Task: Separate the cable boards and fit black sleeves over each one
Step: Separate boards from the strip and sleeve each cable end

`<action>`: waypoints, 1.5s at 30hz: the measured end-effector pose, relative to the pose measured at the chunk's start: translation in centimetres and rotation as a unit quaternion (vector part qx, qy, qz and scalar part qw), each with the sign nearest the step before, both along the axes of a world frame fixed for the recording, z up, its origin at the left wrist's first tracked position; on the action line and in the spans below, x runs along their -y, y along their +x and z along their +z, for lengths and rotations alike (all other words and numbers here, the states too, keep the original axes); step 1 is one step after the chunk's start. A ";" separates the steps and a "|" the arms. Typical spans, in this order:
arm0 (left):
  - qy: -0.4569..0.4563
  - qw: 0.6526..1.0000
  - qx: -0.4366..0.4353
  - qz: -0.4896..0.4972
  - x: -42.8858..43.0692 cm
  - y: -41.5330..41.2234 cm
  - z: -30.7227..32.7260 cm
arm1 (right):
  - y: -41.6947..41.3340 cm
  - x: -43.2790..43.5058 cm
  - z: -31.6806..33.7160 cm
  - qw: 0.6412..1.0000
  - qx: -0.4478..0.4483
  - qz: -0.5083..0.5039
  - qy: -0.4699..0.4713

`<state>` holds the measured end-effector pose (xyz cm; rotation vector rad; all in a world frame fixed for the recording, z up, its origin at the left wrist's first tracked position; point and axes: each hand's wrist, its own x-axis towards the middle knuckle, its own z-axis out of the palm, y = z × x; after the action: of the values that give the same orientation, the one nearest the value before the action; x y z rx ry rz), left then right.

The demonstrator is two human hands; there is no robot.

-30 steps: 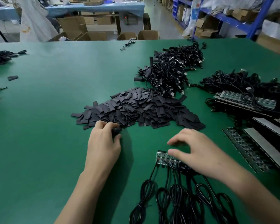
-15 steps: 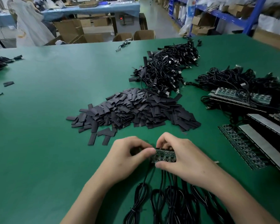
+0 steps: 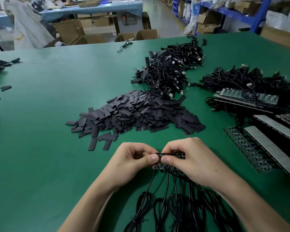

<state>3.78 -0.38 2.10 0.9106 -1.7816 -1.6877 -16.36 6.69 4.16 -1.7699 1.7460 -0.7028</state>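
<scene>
Two hands (image 3: pixel 134 159) (image 3: pixel 197 160); one sleeve pile (image 3: pixel 141 113); one green table (image 3: pixel 49 131).

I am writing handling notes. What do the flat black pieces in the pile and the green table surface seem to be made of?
Black sleeves: thin, flattened tubing, likely soft plastic such as heat-shrink; dull dark grey, some pieces curl. Table surface: probably a rubber or vinyl mat; smooth, even green, with only a soft sheen.

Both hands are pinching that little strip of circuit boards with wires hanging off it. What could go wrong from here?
The left hand and right hand pinch the board strip side by side; an uneven bend might crack a board rather than part it cleanly. The cables hanging from it lie in overlapping loops, so lifting one board away could drag or strain its neighbours' wires.
</scene>
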 end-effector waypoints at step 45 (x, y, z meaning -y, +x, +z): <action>-0.432 0.797 0.345 0.243 4.7 6.2 -0.6 | -1.4 -0.6 -0.5 0.992 0.117 0.020 0.049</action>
<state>9.98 -5.03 1.50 1.4247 -2.1513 -0.0891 -17.77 7.28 3.69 -1.5830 1.5562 -0.7604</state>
